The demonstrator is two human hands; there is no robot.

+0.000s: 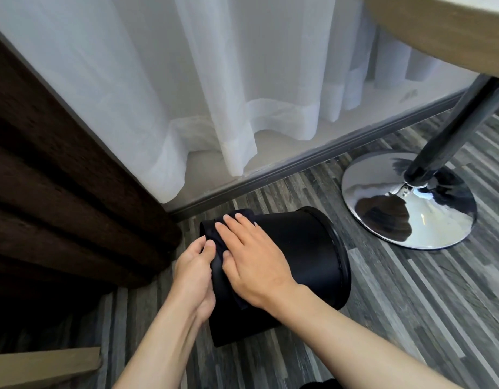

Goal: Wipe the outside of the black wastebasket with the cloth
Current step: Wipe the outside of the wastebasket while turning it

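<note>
A grey striped plank floor (397, 304) runs up to a dark skirting board, with a sheer white curtain (214, 80) hanging above it. On this floor the black wastebasket (299, 256) lies tipped on its side, its rimmed mouth turned toward the right and away from the camera, its closed base toward the lower left. Its inside is hidden. A dark cloth (219, 265) is draped over the upper wall near the base; cloth and basket are nearly the same colour, so the cloth's edges are hard to trace.

The right hand (254, 259) lies flat on the cloth, fingers (228, 226) stretched out and pressing it onto the basket. The left hand (193, 273) is at the base end, fingers curled, the thumb pinching the cloth's edge; its palm side is out of sight.

Left of the basket hangs a heavy brown drape (60, 192). To the right, well apart, stands a chrome pedestal base (408, 203) with a dark post, the table (453, 29) top above cut off by the frame's corner.
</note>
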